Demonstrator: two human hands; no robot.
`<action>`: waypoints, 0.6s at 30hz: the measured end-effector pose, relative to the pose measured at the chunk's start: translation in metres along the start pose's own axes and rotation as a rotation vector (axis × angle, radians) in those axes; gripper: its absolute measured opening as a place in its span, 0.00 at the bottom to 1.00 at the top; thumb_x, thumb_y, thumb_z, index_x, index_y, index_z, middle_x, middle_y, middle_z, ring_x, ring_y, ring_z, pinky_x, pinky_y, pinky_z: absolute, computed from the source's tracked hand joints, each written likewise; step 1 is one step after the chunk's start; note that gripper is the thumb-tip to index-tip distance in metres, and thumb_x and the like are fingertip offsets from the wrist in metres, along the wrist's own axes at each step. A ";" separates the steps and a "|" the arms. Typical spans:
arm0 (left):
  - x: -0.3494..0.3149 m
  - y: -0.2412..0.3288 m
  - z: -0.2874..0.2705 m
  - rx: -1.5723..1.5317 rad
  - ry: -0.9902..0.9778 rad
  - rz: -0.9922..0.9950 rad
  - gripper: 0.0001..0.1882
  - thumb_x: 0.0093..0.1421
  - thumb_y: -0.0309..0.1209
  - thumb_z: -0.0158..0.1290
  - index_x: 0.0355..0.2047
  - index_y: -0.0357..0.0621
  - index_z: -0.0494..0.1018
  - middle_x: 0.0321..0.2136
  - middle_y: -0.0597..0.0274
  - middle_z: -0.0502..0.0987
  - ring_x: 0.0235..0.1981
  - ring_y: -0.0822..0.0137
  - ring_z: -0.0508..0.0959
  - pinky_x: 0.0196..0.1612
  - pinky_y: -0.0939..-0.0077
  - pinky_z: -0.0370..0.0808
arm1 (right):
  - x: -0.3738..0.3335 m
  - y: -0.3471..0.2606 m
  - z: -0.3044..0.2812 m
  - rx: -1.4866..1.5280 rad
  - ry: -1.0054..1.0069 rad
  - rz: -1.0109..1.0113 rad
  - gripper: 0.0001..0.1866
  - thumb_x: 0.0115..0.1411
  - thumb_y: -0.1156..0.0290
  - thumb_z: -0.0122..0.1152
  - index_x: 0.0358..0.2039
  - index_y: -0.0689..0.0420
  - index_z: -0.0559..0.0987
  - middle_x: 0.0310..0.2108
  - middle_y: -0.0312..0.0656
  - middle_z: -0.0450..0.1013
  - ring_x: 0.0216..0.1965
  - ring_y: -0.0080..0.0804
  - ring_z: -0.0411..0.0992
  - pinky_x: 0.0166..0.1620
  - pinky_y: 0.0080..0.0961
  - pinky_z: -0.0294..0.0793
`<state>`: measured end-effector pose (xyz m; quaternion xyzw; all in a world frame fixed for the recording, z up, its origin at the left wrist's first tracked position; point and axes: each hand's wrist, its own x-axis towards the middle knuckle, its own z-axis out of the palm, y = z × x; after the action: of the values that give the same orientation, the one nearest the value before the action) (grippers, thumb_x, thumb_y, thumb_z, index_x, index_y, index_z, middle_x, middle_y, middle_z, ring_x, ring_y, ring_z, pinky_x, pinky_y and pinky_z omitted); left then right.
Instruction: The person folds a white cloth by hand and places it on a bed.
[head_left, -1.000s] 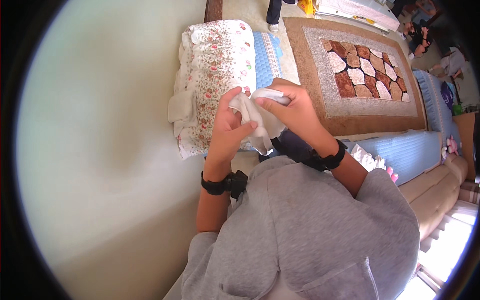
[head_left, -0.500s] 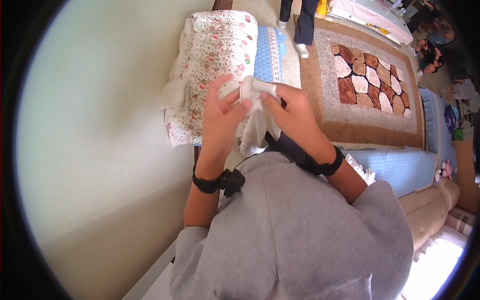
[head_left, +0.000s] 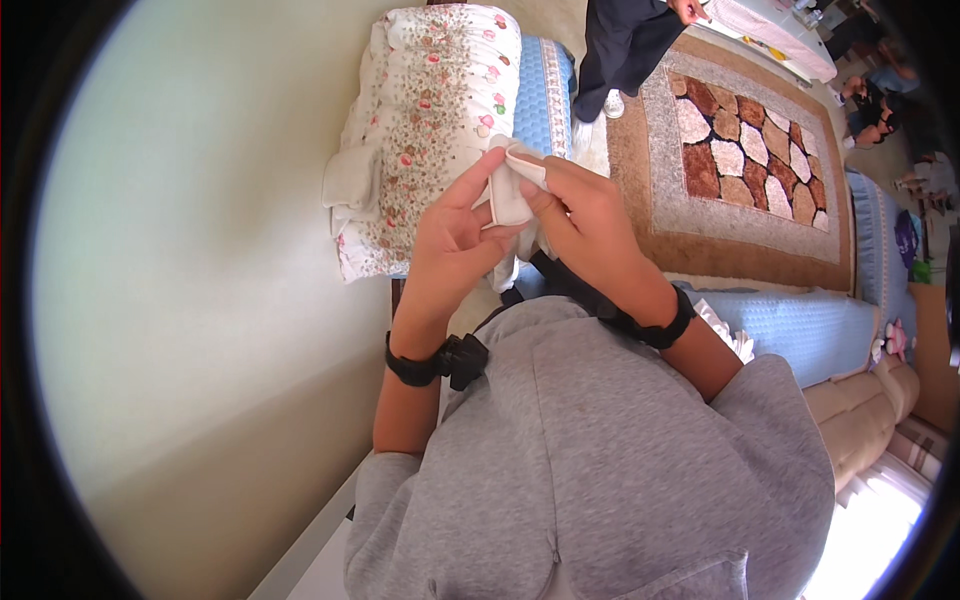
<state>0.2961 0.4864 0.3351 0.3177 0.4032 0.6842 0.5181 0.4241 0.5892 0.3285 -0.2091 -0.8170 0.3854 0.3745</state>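
Observation:
Between my two hands is a white sock [head_left: 510, 200], its opening stretched into a loop and its loose part hanging below, partly hidden. My left hand [head_left: 452, 238] has its index finger up at the sock's far edge and its other fingertips under the near edge. On the other side, my right hand [head_left: 588, 215] pinches the sock's rim between thumb and fingers. Just past my hands lies a floral padded quilt [head_left: 425, 100], rolled or folded on a blue quilted cover [head_left: 545, 90]. A folded white cloth piece [head_left: 350, 180] rests on the quilt's left side.
A plain wall [head_left: 200, 230] runs along my left. At far right, a brown patterned rug [head_left: 745, 150] covers the floor, with a person's dark-trousered legs [head_left: 620, 50] beside it. A light blue cover [head_left: 800, 335] and a beige padded seat [head_left: 850, 400] lie to my right.
The sock's bunched rim has been spread into a wider, flatter loop, and my left fingers have shifted along it. The standing person has come nearer, a hand now showing.

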 end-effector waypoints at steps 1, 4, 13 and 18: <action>-0.003 0.001 -0.004 0.040 -0.011 -0.002 0.37 0.51 0.10 0.46 0.63 0.31 0.55 0.59 0.51 0.65 0.53 0.65 0.72 0.50 0.77 0.72 | -0.001 -0.002 0.001 0.026 -0.028 0.042 0.13 0.59 0.76 0.55 0.44 0.64 0.77 0.27 0.49 0.72 0.26 0.45 0.72 0.29 0.32 0.70; -0.007 -0.007 -0.023 0.128 -0.036 0.044 0.33 0.55 0.11 0.46 0.63 0.31 0.57 0.56 0.51 0.68 0.50 0.67 0.74 0.49 0.79 0.72 | -0.005 -0.002 0.007 0.050 -0.034 0.012 0.12 0.60 0.75 0.54 0.44 0.64 0.77 0.25 0.48 0.70 0.24 0.41 0.70 0.28 0.30 0.68; -0.022 -0.019 -0.048 0.355 0.265 0.158 0.15 0.57 0.19 0.55 0.46 0.34 0.75 0.46 0.57 0.76 0.40 0.73 0.77 0.40 0.80 0.74 | -0.008 -0.010 0.034 0.163 -0.154 0.127 0.12 0.62 0.73 0.54 0.43 0.65 0.77 0.24 0.46 0.69 0.23 0.36 0.68 0.28 0.28 0.67; -0.022 -0.014 -0.060 0.490 0.356 0.330 0.08 0.53 0.23 0.61 0.35 0.38 0.79 0.39 0.60 0.77 0.35 0.73 0.76 0.34 0.82 0.73 | -0.002 -0.017 0.056 0.202 -0.155 0.094 0.12 0.61 0.76 0.53 0.44 0.63 0.77 0.26 0.48 0.71 0.24 0.38 0.70 0.30 0.29 0.68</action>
<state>0.2565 0.4540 0.2941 0.3693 0.5828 0.6863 0.2301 0.3809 0.5515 0.3173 -0.1779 -0.7897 0.4980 0.3111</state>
